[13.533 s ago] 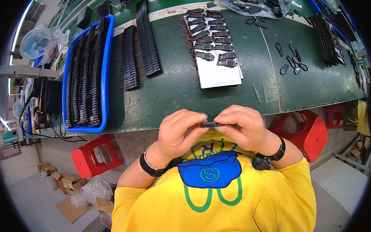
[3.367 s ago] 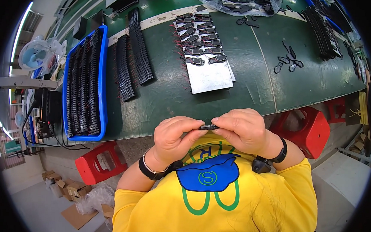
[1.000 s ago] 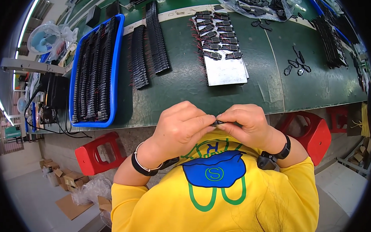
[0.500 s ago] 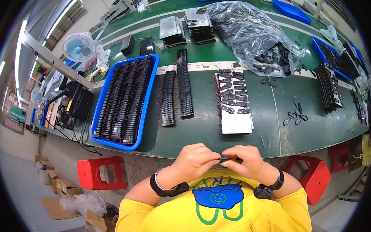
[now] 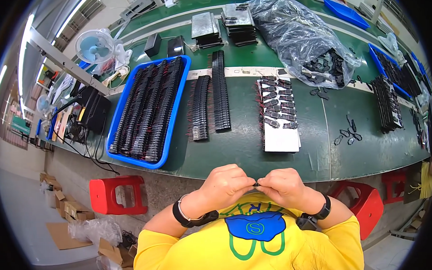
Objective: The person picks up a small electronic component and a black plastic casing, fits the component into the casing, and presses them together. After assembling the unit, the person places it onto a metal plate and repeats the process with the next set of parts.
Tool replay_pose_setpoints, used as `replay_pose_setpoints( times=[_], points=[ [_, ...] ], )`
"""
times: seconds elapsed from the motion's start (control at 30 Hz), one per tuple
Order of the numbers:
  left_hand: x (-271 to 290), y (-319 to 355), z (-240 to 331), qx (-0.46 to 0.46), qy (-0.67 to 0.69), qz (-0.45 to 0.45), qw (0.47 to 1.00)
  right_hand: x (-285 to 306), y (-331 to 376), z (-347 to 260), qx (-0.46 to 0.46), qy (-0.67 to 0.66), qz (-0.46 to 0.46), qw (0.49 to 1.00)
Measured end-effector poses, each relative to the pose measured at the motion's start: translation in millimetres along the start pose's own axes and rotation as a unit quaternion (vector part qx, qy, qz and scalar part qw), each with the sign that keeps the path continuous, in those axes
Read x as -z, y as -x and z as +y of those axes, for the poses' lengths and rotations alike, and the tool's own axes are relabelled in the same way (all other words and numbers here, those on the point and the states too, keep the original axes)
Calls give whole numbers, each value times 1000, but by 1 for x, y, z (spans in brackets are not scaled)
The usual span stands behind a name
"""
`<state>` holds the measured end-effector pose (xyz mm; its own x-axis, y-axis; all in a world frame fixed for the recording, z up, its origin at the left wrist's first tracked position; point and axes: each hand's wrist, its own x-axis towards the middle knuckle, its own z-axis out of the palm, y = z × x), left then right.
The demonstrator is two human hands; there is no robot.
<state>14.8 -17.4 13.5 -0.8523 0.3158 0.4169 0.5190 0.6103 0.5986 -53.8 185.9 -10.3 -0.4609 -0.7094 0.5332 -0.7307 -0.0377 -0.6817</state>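
Close to my chest, just off the table's near edge, my left hand (image 5: 228,184) and my right hand (image 5: 285,186) meet. Both are closed in a pinch on one small black piece (image 5: 256,184). Fingertips cover most of it, so its exact kind cannot be made out. Beyond my hands lies a stack of white boards (image 5: 280,141). Small black parts (image 5: 273,103) with thin red wires sit in two columns on the top board. To the left, two long rows of packed black parts (image 5: 200,109) rest on the green table (image 5: 246,115).
A blue tray (image 5: 141,163) full of black parts stands left. Farther back are metal plate stacks (image 5: 205,25) and a clear plastic bag (image 5: 288,30) of black parts. Loose looped pieces (image 5: 350,135) and a board stack (image 5: 385,104) lie right. Red stools (image 5: 104,197) flank me.
My right-hand fingers have closed in tighter around the small black piece, hiding more of it. The table scene has shifted slightly right and up in view.
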Motion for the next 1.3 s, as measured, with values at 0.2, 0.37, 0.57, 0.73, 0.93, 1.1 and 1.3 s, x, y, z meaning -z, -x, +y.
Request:
replay_pose_setpoints(
  times=[0.2, 0.37, 0.57, 0.73, 0.93, 1.1, 1.3],
  points=[
    [8, 14, -7, -9, -10, -8, 1000, -2, -8, -6, -151, -101, -70, 981],
    [32, 22, -27, 28, -150, 38, 988, 4, -5, -1, -141, -75, -48, 986],
    [53, 29, -58, 119, -307, 78, 941, 27, 9, 6, -105, -6, -4, 994],
    [54, 21, -66, 131, -367, 59, 919, 42, 15, 6, -87, 56, 4, 995],
    [59, 14, -64, 114, -398, 59, 908, 61, 5, 7, -96, 101, 57, 989],
    [57, 12, -56, 136, -398, 84, 903, 71, -29, 20, -84, 202, 84, 972],
    [44, 5, -28, 92, -315, 99, 940, 53, -59, 41, -77, 315, 61, 944]
  ],
)
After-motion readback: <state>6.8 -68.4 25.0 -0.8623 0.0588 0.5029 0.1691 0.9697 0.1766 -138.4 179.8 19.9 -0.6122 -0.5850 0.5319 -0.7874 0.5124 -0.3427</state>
